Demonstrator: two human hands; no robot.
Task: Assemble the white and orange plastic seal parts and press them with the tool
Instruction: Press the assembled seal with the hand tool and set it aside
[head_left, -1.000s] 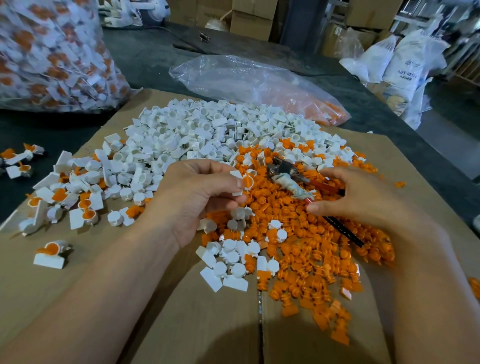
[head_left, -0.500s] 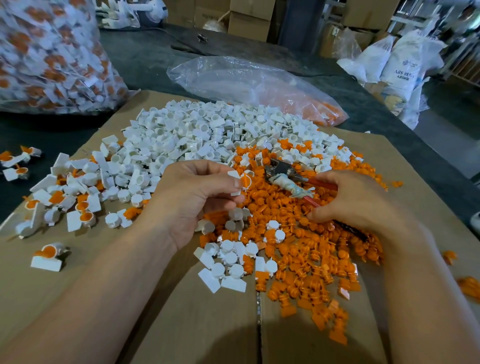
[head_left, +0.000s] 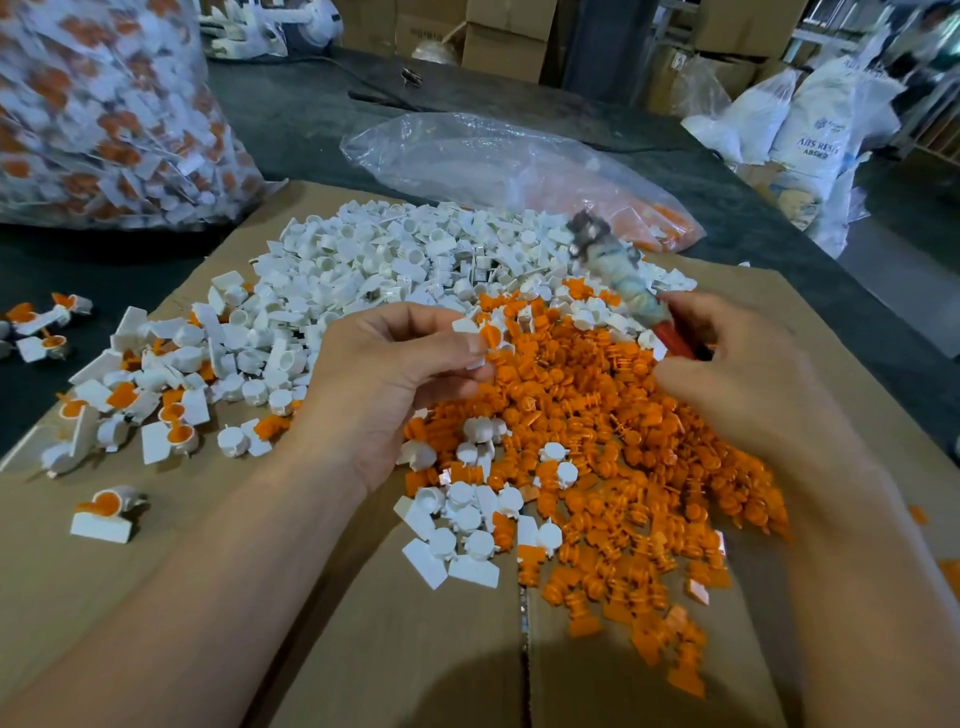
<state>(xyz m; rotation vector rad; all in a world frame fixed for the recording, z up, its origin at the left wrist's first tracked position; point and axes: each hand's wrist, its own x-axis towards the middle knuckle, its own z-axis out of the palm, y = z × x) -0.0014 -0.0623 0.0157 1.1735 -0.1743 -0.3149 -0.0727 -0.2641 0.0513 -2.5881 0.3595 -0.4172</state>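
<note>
1. Over the left edge of the orange pile, I have the left hand pinching one seal between thumb and fingertips. It is lifted clear of the loose parts with its mouth turned towards the right hand. I judge this is so the tool can get at it.
2. The seal shows a flat white tab and a white cup, with an orange insert visible as a disc in the cup's mouth. Whether the insert is fully seated, I cannot tell.
3. At the far right edge of the orange pile, the right hand curls its fingers round the red handle of the tool. The tool's wrapped, grimy shaft and dark metal head rise tilted away over the pile's far edge. The head is blurred, so I cannot say how its jaws stand.
4. Tool and seal are apart. I read the step as bringing the tool to the seal, with the press not yet made.
5. The white pile spreads beyond and to the left of the orange pile. Both lie on a cardboard sheet over the dark counter, so either hand can reach both kinds of part.
6. Finished seals, white with orange centres, lie well to the left of the orange pile. They seem set apart from the loose parts.
7. A clear bag lies slack beyond the orange pile, and a stuffed bag of white and orange pieces stands far to its left.
</note>
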